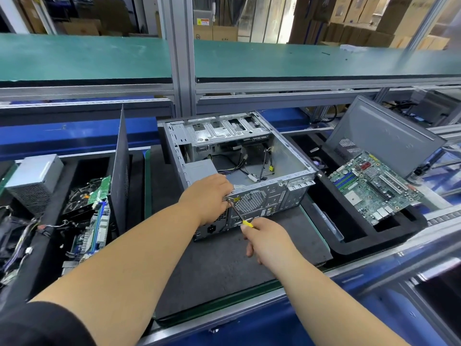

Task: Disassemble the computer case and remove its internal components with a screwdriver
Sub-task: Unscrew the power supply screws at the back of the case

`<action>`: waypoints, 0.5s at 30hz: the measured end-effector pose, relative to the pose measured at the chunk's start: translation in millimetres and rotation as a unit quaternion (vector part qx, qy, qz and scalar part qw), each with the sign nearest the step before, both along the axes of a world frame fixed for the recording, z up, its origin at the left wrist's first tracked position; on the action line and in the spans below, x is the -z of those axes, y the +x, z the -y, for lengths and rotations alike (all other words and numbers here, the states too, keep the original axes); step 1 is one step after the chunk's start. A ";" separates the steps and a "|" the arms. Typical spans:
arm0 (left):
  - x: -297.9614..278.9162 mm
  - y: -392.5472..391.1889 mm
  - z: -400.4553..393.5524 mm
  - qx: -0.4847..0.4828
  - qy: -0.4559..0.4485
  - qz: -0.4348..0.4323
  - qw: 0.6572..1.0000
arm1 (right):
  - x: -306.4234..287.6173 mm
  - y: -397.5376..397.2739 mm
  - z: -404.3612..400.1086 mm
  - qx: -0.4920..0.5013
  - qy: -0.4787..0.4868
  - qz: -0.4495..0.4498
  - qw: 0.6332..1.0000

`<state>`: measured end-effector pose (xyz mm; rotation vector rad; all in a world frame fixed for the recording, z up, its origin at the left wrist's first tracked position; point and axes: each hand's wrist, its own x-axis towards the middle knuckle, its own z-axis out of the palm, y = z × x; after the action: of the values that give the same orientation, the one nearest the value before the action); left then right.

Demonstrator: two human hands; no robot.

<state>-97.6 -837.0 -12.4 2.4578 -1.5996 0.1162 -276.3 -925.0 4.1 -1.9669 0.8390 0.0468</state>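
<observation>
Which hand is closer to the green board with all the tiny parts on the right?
Right. The right hand holds the screwdriver in front of the case, on the motherboard's side. The left hand rests on the case's near-left edge, farther away.

Probably an electronics workshop: conveyor benches (84, 58), stacked cartons (349, 18).

The bench (249, 318) is a blue-framed line with aluminium rails, and a dark grey mat (224, 265) edged in green lies on it. On the mat sits the opened computer case (264, 196), side panel off, cables loose inside. To its right a black foam tray (359, 245) rests on the bench, holding a green motherboard (374, 186) (tilted against a grey side panel (389, 131)). To the left, another black tray (47, 248) carries a silver power supply (35, 176), circuit boards (96, 221) and tangled wiring, with a dark panel (121, 171) standing upright.
</observation>
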 end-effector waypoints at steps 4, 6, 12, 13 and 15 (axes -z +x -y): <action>-1.0 -0.7 -0.2 0.000 -0.003 -0.001 1.000 | 4.4 -4.5 -4.7 -0.063 -0.291 -0.024 0.954; -1.5 -0.6 0.2 0.000 0.001 0.000 1.000 | 6.9 -4.0 -5.7 -0.074 -0.324 -0.018 0.943; -1.5 -0.5 -0.3 -0.003 0.009 -0.001 1.000 | 3.7 -0.1 5.2 0.022 0.027 0.019 0.999; -1.4 -0.4 -0.2 -0.002 0.006 0.000 1.000 | 2.4 0.8 6.3 0.062 0.160 0.014 0.985; -1.7 -0.4 -0.3 0.001 0.002 0.003 1.000 | 0.0 0.2 9.4 0.104 0.378 0.009 0.920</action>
<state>-98.0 -836.7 -10.7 2.4611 -1.6049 0.1204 -276.2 -934.4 4.1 -1.1451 0.8494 0.1970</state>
